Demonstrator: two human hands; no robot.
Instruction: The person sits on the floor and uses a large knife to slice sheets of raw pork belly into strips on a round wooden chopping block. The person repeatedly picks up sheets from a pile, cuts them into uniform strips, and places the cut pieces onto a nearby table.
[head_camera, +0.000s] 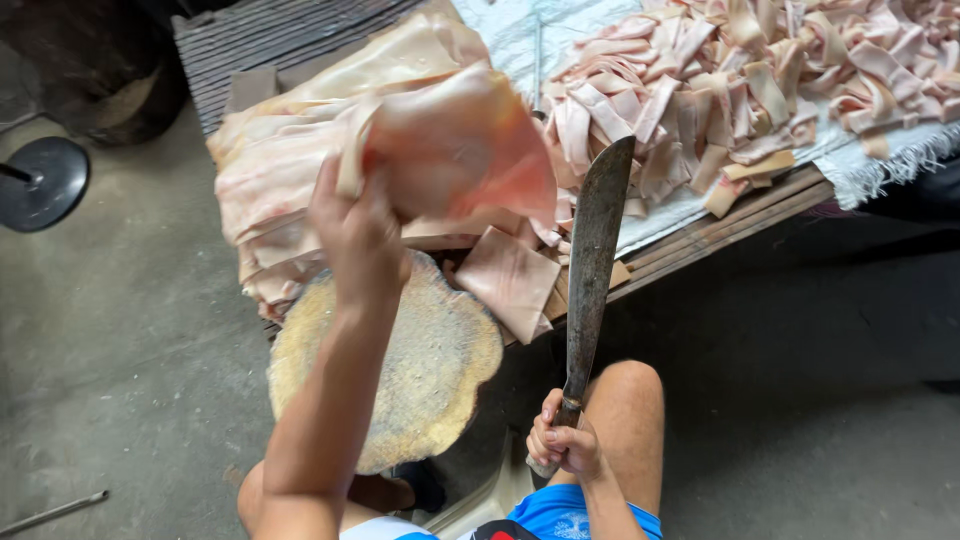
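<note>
Left grip (358, 232) lifting pork skin (455, 150), block (440, 370) bare

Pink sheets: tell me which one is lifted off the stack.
The large pink sheet gripped in the left hand, raised above the round chopping block; the other sheets lie flat in the stack behind.

Rough wooden block (420, 380), dull metal blade (592, 260)

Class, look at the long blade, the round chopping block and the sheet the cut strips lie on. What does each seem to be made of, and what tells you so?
The blade: seemingly steel, dull, dark and mottled, perhaps stained or rusted. The chopping block: apparently a slice of tree trunk, with an uneven edge and a pale, rough, pitted face. The sheet: probably woven plastic sacking, whitish, with a frayed, fringed edge.
</note>
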